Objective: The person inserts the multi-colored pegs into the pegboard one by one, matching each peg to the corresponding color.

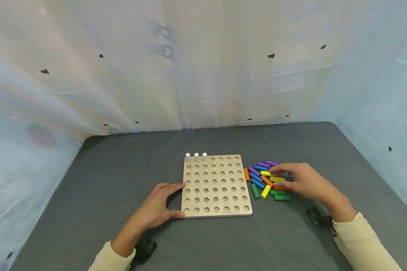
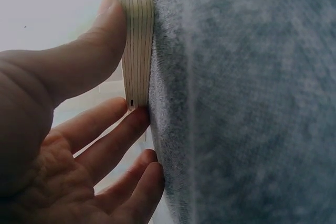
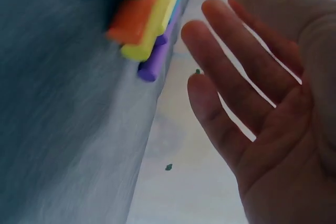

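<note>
A square wooden pegboard with rows of round holes lies on the dark cloth. Three white pegs stand in its far row, at the left end. My left hand touches the board's near left corner, thumb on the front and fingertips along the left side; its wrist view shows them against the layered edge. To the right of the board, loose coloured pegs lie in a pile. Over the pile's right side my right hand is spread, thumb and fingers apart, with nothing between them.
The pile mixes purple, blue, yellow, orange and green pegs; an orange peg lies against the board's right edge. Dark grey cloth covers the table. Pale curtains hang behind it and at both sides.
</note>
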The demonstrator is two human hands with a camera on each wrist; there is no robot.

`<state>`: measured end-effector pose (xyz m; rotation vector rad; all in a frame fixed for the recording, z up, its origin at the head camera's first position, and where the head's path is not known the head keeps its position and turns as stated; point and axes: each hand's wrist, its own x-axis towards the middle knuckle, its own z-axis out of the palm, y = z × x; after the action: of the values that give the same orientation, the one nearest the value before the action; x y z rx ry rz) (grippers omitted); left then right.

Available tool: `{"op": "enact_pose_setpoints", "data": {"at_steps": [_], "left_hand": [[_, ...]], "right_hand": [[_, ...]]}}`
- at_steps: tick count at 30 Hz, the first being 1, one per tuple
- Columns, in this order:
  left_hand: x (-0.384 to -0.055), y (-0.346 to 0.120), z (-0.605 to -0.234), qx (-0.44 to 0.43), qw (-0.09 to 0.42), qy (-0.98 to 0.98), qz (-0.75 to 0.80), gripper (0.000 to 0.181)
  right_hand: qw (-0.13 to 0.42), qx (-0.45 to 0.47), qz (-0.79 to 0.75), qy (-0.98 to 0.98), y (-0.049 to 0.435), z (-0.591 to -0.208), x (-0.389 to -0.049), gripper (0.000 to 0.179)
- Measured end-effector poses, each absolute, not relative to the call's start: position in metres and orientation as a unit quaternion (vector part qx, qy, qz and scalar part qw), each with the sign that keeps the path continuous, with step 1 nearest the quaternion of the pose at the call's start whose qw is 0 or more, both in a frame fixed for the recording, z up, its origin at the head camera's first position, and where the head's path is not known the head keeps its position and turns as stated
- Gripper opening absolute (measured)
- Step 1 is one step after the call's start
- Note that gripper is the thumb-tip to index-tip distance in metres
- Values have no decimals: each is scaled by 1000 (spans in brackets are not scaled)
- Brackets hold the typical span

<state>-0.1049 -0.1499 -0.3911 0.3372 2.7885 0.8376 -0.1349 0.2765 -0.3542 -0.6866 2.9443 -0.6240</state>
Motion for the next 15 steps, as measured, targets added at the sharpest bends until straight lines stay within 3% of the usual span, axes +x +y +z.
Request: {"op": "enact_pose_setpoints", "data": {"at_steps": [3, 9, 15], "left_hand": [[-105, -151, -389, 120, 103, 946, 282, 85], [-105, -153, -387, 121, 104, 947, 277, 85], [-104, -150, -388, 118, 111, 947, 276, 85]], "right_hand": [[42, -238, -208, 948, 281, -354, -129, 35], [123, -277, -255, 918, 287, -356, -127, 27], [152, -278, -241, 917, 288, -360, -128, 28]]}}
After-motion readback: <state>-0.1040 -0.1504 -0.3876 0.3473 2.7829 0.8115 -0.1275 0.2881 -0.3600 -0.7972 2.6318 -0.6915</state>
